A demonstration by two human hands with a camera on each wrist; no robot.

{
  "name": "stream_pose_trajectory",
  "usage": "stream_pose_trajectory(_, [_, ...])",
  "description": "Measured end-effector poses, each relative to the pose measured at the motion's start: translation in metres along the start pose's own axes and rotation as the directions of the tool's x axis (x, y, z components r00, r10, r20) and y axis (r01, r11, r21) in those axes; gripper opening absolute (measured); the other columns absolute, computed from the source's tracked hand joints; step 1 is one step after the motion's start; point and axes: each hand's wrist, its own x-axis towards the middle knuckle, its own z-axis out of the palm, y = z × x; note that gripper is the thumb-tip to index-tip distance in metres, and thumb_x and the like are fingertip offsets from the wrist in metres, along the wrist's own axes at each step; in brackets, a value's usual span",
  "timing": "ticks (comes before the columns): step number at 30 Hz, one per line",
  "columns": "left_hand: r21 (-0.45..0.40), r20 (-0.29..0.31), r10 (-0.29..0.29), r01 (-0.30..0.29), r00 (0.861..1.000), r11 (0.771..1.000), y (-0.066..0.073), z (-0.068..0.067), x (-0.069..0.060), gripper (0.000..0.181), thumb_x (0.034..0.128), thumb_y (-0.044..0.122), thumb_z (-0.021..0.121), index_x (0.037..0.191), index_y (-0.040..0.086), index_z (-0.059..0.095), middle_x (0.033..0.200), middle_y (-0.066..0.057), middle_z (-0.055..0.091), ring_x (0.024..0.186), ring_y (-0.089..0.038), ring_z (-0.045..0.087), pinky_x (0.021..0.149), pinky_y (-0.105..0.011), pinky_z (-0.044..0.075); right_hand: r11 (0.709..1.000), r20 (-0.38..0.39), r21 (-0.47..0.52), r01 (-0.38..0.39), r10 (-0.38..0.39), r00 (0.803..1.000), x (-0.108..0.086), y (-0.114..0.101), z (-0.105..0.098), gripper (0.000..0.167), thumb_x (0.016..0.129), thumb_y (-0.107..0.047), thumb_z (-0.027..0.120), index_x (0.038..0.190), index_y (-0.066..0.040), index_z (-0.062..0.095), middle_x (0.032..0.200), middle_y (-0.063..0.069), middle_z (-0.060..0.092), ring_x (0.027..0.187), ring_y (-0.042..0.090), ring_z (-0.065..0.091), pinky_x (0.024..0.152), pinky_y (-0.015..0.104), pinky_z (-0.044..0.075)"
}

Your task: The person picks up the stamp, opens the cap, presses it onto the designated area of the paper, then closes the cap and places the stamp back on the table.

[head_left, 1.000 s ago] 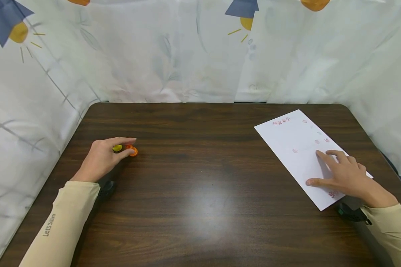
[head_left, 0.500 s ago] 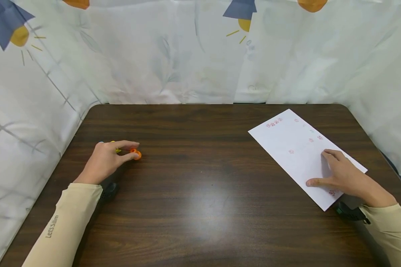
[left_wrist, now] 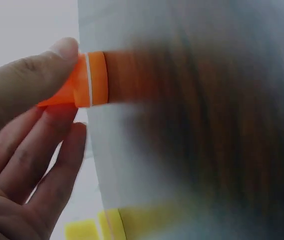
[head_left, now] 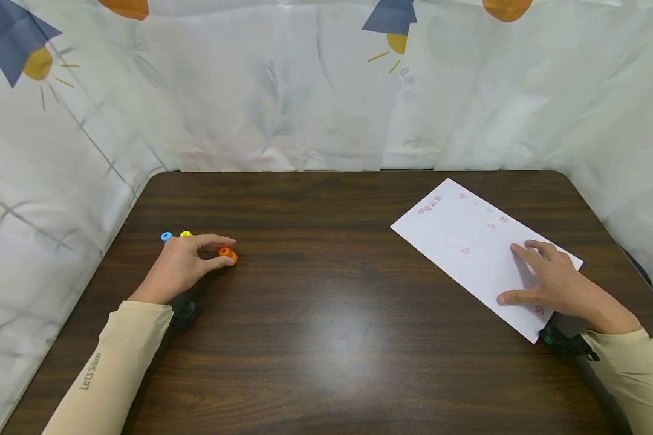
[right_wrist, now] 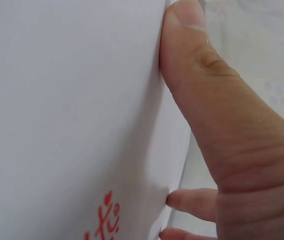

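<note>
My left hand pinches a small orange stamp between thumb and fingers at the left of the table. In the left wrist view the stamp looks like a short capped cylinder with a pale line round it, its base at the tabletop. Just behind this hand stand a yellow stamp and a blue stamp, both partly covered by it. On the right, my right hand rests with spread fingers on a white sheet of paper. Small red prints mark the sheet, several of them in a row near its far corner.
The dark wood-grain table reaches back to a patterned curtain, which also hangs along both sides. A wide stretch of bare tabletop lies between the stamps and the paper.
The paper has slid left and turned anticlockwise under my right hand. My left hand has moved slightly right and nearer with the orange stamp, uncovering the blue and yellow ones.
</note>
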Motion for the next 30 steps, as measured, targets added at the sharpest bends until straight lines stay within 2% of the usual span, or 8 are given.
stream_pose_trajectory(3, [-0.022, 0.017, -0.011, 0.011, 1.0, 1.0, 0.0, 0.001, 0.001, 0.037, 0.0824, 0.025, 0.088, 0.118, 0.018, 0.078, 0.105, -0.004, 0.082, 0.097, -0.024, 0.077, 0.078, -0.007, 0.049, 1.0, 0.001, 0.021, 0.009, -0.009, 1.0, 0.002, -0.002, 0.001, 0.129, 0.068, -0.059, 0.091, 0.154, 0.015, 0.029, 0.153, 0.045, 0.024, 0.135, 0.066, 0.027, 0.103, 0.078, 0.036])
stream_pose_trajectory(7, [-0.091, 0.054, -0.054, 0.059, 0.997, 0.994, -0.001, 0.001, 0.001, 0.039, 0.0836, 0.026, 0.087, 0.12, 0.016, 0.077, 0.109, -0.008, 0.081, 0.098, -0.025, 0.079, 0.075, -0.001, 0.05, 0.999, 0.002, 0.041, 0.024, -0.024, 1.0, 0.006, -0.005, 0.0, 0.134, 0.067, -0.058, 0.092, 0.15, 0.023, 0.025, 0.152, 0.046, 0.023, 0.138, 0.06, 0.027, 0.106, 0.075, 0.036])
stream_pose_trajectory(10, [-0.127, 0.077, -0.084, 0.094, 0.993, 0.987, -0.002, 0.002, 0.0, 0.04, 0.0844, 0.028, 0.086, 0.121, 0.016, 0.077, 0.113, -0.01, 0.08, 0.101, -0.026, 0.079, 0.076, -0.002, 0.052, 0.998, 0.008, 0.047, 0.036, -0.036, 0.999, 0.007, -0.008, -0.002, 0.133, 0.068, -0.057, 0.092, 0.15, 0.025, 0.024, 0.153, 0.045, 0.024, 0.138, 0.059, 0.029, 0.107, 0.073, 0.037])
stream_pose_trajectory(15, [-0.142, 0.094, -0.104, 0.117, 0.99, 0.983, -0.004, 0.003, 0.0, 0.043, 0.0844, 0.031, 0.086, 0.123, 0.013, 0.076, 0.118, -0.013, 0.078, 0.103, -0.028, 0.078, 0.081, -0.017, 0.062, 0.996, 0.009, 0.056, 0.071, -0.071, 0.997, 0.009, -0.012, -0.001, 0.13, 0.069, -0.058, 0.091, 0.153, 0.018, 0.027, 0.156, 0.04, 0.025, 0.139, 0.057, 0.032, 0.106, 0.071, 0.04])
stream_pose_trajectory(21, [-0.153, 0.106, -0.121, 0.136, 0.987, 0.979, -0.004, 0.004, 0.001, 0.045, 0.0839, 0.034, 0.086, 0.123, 0.014, 0.076, 0.118, -0.013, 0.078, 0.102, -0.028, 0.078, 0.079, -0.008, 0.058, 0.995, 0.006, 0.046, 0.088, -0.088, 0.996, 0.011, -0.016, 0.0, 0.126, 0.068, -0.059, 0.091, 0.156, 0.01, 0.032, 0.157, 0.038, 0.025, 0.137, 0.058, 0.033, 0.102, 0.072, 0.044])
stream_pose_trajectory(23, [-0.152, 0.109, -0.128, 0.144, 0.986, 0.978, -0.004, 0.004, 0.0, 0.045, 0.084, 0.035, 0.086, 0.122, 0.015, 0.076, 0.117, -0.013, 0.078, 0.102, -0.028, 0.078, 0.079, -0.008, 0.058, 0.994, 0.006, 0.046, 0.094, -0.094, 0.996, 0.012, -0.019, 0.0, 0.125, 0.067, -0.059, 0.091, 0.156, 0.007, 0.033, 0.157, 0.037, 0.024, 0.137, 0.058, 0.033, 0.102, 0.073, 0.043])
stream_pose_trajectory(30, [-0.136, 0.127, -0.157, 0.174, 0.979, 0.975, -0.002, 0.004, 0.0, 0.046, 0.0849, 0.04, 0.084, 0.123, 0.016, 0.075, 0.121, -0.014, 0.077, 0.105, -0.029, 0.078, 0.086, -0.027, 0.063, 0.991, 0.012, 0.048, 0.128, -0.128, 0.992, 0.017, -0.027, 0.0, 0.126, 0.065, -0.058, 0.093, 0.157, 0.004, 0.033, 0.157, 0.036, 0.025, 0.137, 0.058, 0.032, 0.103, 0.074, 0.042])
